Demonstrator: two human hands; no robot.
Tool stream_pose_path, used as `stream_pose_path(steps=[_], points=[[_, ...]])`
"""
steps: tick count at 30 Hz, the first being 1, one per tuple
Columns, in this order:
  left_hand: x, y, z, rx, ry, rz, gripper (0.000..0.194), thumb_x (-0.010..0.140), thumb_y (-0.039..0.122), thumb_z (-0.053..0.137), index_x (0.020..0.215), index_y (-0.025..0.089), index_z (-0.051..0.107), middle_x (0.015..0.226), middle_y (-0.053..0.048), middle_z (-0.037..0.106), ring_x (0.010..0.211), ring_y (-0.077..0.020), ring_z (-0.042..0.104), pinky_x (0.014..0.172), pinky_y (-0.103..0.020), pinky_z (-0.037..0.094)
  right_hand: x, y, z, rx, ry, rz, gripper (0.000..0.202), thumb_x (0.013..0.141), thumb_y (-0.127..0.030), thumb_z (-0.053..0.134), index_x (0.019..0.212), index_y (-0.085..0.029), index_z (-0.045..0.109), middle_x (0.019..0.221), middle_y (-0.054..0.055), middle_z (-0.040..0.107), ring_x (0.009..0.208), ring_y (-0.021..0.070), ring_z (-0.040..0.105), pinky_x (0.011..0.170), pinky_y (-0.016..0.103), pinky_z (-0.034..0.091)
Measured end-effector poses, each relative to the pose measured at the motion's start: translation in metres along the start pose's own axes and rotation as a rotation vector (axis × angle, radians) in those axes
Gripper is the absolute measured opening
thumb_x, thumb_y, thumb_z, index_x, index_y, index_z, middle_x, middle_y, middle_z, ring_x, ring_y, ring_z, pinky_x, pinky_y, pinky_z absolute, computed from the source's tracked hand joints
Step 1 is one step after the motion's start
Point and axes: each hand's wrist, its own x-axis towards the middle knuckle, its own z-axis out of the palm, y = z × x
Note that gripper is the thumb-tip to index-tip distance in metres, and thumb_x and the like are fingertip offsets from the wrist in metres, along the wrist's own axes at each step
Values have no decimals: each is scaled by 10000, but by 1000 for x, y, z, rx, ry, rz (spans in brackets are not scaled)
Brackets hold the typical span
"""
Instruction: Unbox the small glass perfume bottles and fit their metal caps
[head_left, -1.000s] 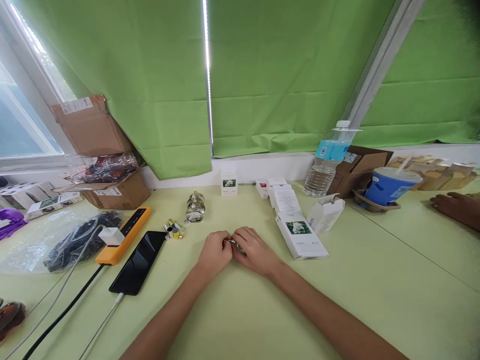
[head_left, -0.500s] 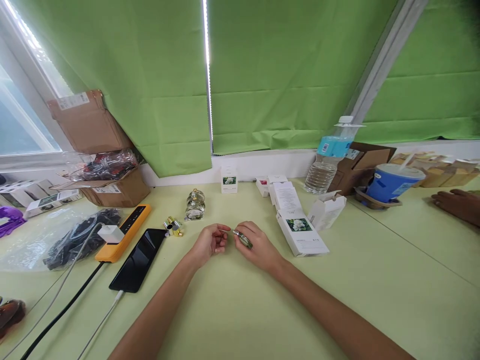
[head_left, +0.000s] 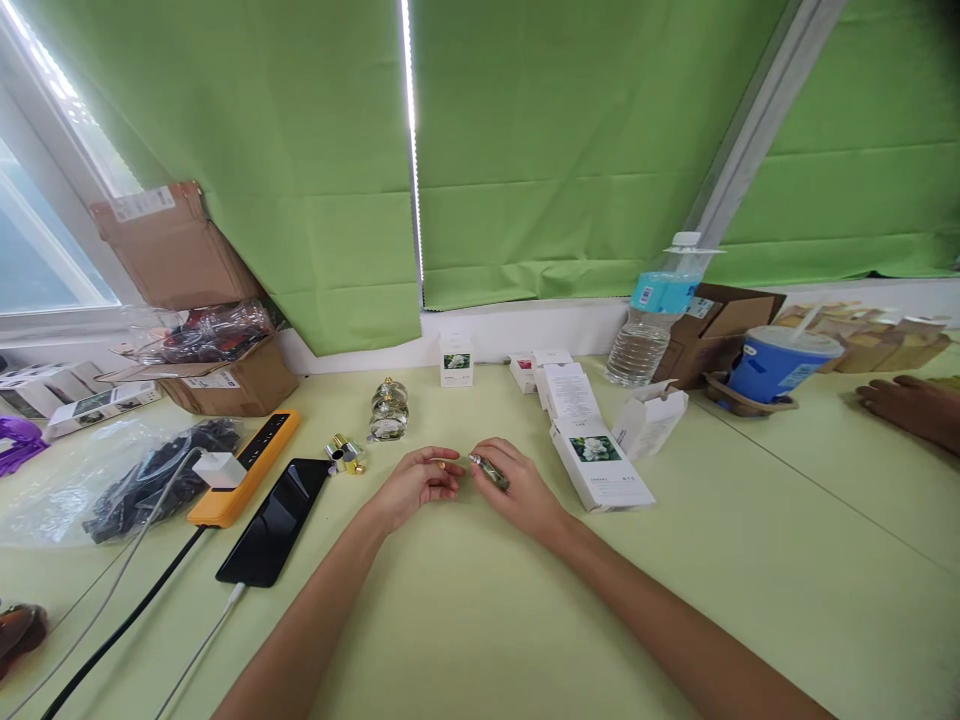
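Note:
Near the middle of the pale green table [head_left: 465, 620], my right hand [head_left: 517, 492] is closed around a small glass vial [head_left: 492, 473], its silvery tip pointing up and left. My left hand [head_left: 420, 486] is just left of that tip, not touching it. Its fingers are curled, and a tiny yellowish thing shows at the fingertips, too small to name. Behind my left hand stands a clear ornate bottle [head_left: 389, 410] with a gold top. Several gold and silver caps [head_left: 346, 455] lie to its left. White boxes with a flower picture [head_left: 604, 465] lie right of my right hand.
A black phone [head_left: 274, 522], an orange power strip [head_left: 246, 468] and cables lie at left, with an open carton [head_left: 232, 380] behind. A water bottle [head_left: 651, 320], a blue cup [head_left: 784, 362] and another person's hand [head_left: 909, 408] are at right. A small white box [head_left: 457, 362] stands at the back.
My left hand has drawn slightly left, away from the vial tip, and its fingers have shifted. The vial stays in my right hand. The whole view has moved a little.

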Motion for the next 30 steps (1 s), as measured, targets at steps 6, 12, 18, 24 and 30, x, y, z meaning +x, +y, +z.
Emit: stream_pose_path(steps=[6,12,18,24,30], points=[[0,-2,-1,67,-85,52,376,744,268,738,1066,111,622,1058,-169,683,856,-190,666,841,-359,501,2,-1,-5,60,22,50,165,943,-238,454,1024,-213,595,961,74,632,890,194,600,804,339,495],[-3,0,4,130,-162,79,415,747,343,746,1072,116,620,1090,-172,680,803,-182,677,829,-361,499,5,6,-6,148,80,175,197,951,-328,464,942,-216,626,917,56,652,856,194,607,782,334,488],[-3,1,5,250,-161,113,435,796,442,674,1060,106,596,1058,-183,688,753,-193,687,698,-317,511,7,10,-8,235,56,254,250,949,-392,465,958,-213,639,943,56,662,860,191,609,753,319,487],[-1,0,3,426,-28,239,434,844,513,564,1037,127,610,1047,-164,682,821,-205,667,583,-260,490,8,11,-10,290,17,239,262,939,-411,483,999,-217,649,1023,67,655,954,199,612,807,319,491],[-3,5,-6,875,116,437,271,838,399,582,883,157,696,851,-58,643,723,-138,559,645,-247,444,7,15,-13,306,19,280,319,943,-458,462,1017,-220,660,1042,73,659,971,205,613,827,316,489]])
